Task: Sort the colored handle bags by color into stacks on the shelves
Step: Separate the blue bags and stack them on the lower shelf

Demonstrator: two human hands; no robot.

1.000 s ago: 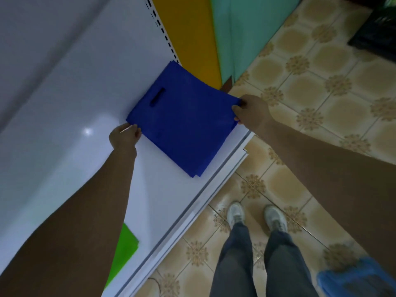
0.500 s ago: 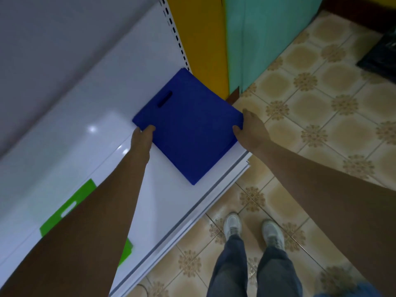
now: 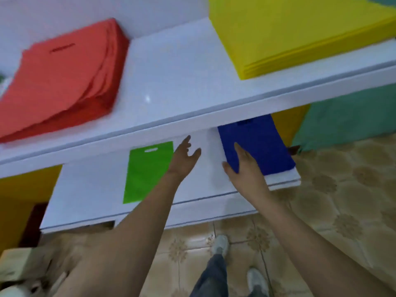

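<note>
A stack of blue handle bags [image 3: 259, 144] lies at the right end of the lower white shelf [image 3: 90, 189]. My right hand [image 3: 242, 166] rests on its near left corner with fingers straight. Just left of it, my left hand [image 3: 184, 157] hovers over bare shelf, fingers spread and holding nothing. A single green handle bag [image 3: 145, 172] lies flat further left on the same shelf. On the upper shelf [image 3: 171, 82] sit a thick red stack [image 3: 62, 78] at the left and a yellow stack [image 3: 289, 31] at the right.
The upper shelf's front edge [image 3: 214, 116] overhangs the back of the blue stack. Teal and yellow panels [image 3: 342, 123] stand to the right of the shelves. Tiled floor [image 3: 332, 211] and my feet are below; crumpled material [image 3: 27, 273] lies at the bottom left.
The view has tilted up, bringing the upper shelf with its red and yellow stacks into sight. My left hand has let go of the blue stack and drawn away left; my right hand stays on it.
</note>
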